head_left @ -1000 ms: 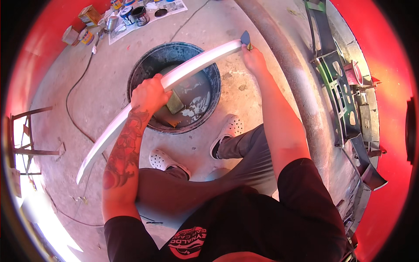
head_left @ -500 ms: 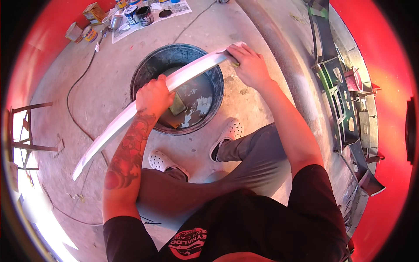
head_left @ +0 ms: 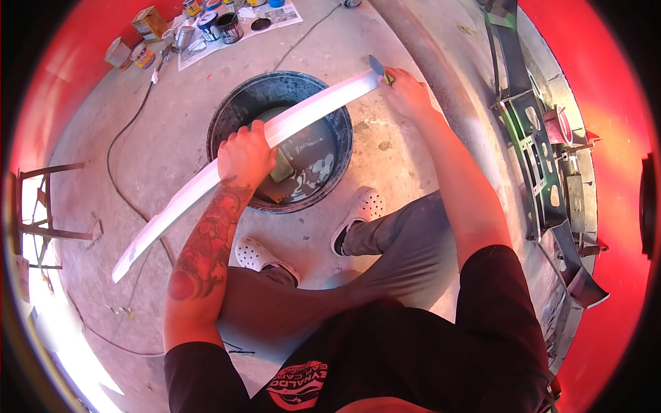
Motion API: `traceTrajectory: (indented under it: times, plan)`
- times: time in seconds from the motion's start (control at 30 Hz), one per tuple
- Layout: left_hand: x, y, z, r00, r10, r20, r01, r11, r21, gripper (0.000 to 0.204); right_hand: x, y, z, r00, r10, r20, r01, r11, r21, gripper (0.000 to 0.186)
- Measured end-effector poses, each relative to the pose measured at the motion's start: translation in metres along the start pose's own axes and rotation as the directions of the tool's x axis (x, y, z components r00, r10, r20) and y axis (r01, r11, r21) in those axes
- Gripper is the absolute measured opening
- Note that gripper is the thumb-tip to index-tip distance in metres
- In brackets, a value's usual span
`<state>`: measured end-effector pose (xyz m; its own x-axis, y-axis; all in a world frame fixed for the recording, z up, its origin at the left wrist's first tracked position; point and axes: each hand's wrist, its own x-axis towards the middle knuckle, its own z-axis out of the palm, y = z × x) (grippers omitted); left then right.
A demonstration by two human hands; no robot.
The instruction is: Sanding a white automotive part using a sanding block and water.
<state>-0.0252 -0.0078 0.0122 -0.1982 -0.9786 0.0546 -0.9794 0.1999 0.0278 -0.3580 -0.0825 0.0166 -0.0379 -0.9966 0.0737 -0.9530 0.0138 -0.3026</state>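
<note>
My left hand (head_left: pixel 246 155) is wrapped round the middle of a long, curved white trim strip (head_left: pixel 313 109), which slants from lower left to upper right above a black tub (head_left: pixel 231 96). At the strip's far right end, my right hand (head_left: pixel 407 96) pinches a dark grey sheet that looks like sandpaper (head_left: pixel 376 66), with a yellowish edge showing by the fingers. The sheet stands up at the strip's tip. Murky water (head_left: pixel 317 148) lies in the tub, and a greenish block (head_left: pixel 282 167) rests in it, partly hidden by my left hand.
Paint cans (head_left: pixel 228 26) stand on newspaper (head_left: pixel 286 12) at the back left. A cable (head_left: pixel 113 155) runs over the concrete floor. A metal frame (head_left: pixel 48 199) is at the left. Dark car body parts (head_left: pixel 533 151) lean along the right side. My feet are just below the tub.
My right hand has moved slightly right and down, and the sheet has tipped from lying over the strip's end to standing up. The strip has shifted slightly left.
</note>
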Motion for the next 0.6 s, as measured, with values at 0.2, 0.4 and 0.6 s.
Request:
traceTrajectory:
  times: [0.2, 0.4, 0.6]
  plan:
    - [-0.001, 0.004, 0.0, 1.0, -0.012, -0.015, 0.012, 1.0, 0.023, 0.042, 0.001, -0.014, 0.005, 0.974, -0.214, 0.07, 0.222, 0.962, -0.158, 0.037]
    - [0.0, 0.004, 0.002, 1.0, -0.006, 0.001, 0.006, 0.999, 0.033, 0.04, 0.007, -0.022, -0.013, 0.975, -0.202, 0.094, 0.217, 0.957, -0.193, 0.031]
    - [-0.002, 0.004, -0.001, 1.0, -0.017, 0.023, 0.016, 0.999, 0.033, 0.039, -0.04, -0.098, 0.015, 0.888, -0.457, 0.055, 0.46, 0.877, -0.141, 0.032]
